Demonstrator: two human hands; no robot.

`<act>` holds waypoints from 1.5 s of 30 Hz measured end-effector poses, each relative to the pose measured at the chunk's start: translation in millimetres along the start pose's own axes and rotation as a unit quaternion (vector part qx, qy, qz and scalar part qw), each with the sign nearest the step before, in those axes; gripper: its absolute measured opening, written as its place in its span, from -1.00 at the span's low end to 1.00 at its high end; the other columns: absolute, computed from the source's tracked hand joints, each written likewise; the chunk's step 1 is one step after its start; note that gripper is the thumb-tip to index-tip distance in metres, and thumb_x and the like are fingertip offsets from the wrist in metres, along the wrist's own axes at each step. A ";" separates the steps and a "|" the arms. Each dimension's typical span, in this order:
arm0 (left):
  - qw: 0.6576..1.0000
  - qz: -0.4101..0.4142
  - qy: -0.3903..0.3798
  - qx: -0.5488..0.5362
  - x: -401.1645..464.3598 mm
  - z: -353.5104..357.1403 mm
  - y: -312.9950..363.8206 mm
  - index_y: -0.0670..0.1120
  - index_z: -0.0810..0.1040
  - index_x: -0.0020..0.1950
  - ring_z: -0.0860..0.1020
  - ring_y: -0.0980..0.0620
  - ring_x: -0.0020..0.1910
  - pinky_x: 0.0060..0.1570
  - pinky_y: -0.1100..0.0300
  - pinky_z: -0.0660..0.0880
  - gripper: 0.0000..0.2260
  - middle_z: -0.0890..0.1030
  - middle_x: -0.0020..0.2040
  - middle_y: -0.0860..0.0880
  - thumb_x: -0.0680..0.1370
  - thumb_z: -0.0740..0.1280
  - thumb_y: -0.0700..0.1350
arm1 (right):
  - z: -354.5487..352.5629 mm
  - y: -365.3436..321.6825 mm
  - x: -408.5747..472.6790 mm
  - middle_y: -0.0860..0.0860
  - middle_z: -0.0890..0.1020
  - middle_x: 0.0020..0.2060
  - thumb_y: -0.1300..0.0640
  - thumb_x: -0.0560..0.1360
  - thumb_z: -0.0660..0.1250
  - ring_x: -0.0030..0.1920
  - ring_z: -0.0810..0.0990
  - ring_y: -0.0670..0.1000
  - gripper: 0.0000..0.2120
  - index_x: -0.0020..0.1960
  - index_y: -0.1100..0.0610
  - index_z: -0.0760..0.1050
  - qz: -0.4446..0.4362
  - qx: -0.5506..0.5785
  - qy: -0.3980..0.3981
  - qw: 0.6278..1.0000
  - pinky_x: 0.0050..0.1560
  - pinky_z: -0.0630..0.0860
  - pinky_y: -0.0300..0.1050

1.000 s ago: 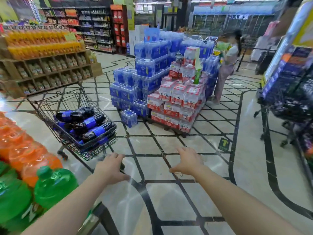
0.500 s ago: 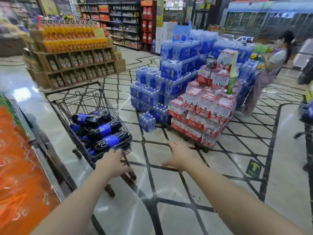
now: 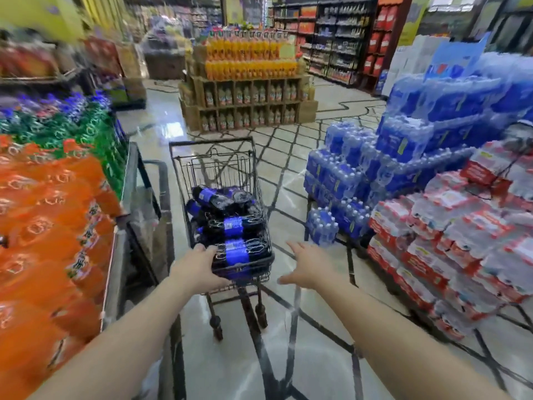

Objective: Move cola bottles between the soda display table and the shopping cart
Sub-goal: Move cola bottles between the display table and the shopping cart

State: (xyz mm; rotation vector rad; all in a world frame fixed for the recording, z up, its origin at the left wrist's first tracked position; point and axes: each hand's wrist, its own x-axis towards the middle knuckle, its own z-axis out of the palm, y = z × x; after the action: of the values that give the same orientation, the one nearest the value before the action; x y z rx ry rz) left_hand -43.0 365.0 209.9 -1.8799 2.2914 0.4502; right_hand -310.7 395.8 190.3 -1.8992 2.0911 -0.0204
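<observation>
left hand (image 3: 199, 267) rests on near rim of shopping cart (image 3: 261, 262), fingers loose | right hand (image 3: 310, 265) open, empty, at 3 o'clock | cola bottles (image 3: 230, 226) lying inside cart | advice: grip one bottle mid-body, lift clear of rim

no legible text, labels and signs too blurred
</observation>
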 end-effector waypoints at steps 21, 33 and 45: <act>0.956 -0.189 -0.033 -0.220 203.4 45.9 -19.4 0.04 0.35 0.58 0.45 -0.14 0.46 0.40 -0.05 0.45 -0.16 0.43 0.45 -0.09 0.42 0.52 0.36 | 53.5 5.5 273.4 0.05 0.34 0.56 -0.36 0.35 0.52 0.55 0.27 0.15 0.06 0.66 -0.02 0.10 -0.135 -0.055 -0.138 0.980 0.45 0.38 0.08; 0.892 -0.277 -0.063 -0.351 307.5 117.3 -59.3 -0.08 0.50 0.41 0.57 -0.11 0.29 0.25 0.09 0.51 -0.20 0.57 0.31 -0.11 0.31 0.56 0.34 | 127.7 -17.7 373.4 0.07 0.32 0.56 -0.31 0.33 0.56 0.54 0.27 0.16 0.07 0.65 -0.02 0.12 -0.125 -0.032 -0.231 0.964 0.47 0.36 0.11; 0.667 -0.522 0.021 -0.531 381.0 256.1 -84.5 -0.12 0.48 0.43 0.62 -0.14 0.26 0.34 -0.09 0.56 0.26 0.63 0.33 -0.13 -0.10 0.54 0.60 | 202.2 2.8 454.4 0.07 0.25 0.59 -0.35 0.30 0.57 0.57 0.21 0.17 0.16 0.67 0.03 0.05 -0.167 -0.059 -0.290 0.941 0.54 0.26 0.12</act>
State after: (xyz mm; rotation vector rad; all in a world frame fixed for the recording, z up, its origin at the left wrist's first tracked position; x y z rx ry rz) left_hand -59.6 76.8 -156.9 -3.1533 0.3833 1.6723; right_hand -296.0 -5.7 -102.8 -1.9926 1.3966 0.5325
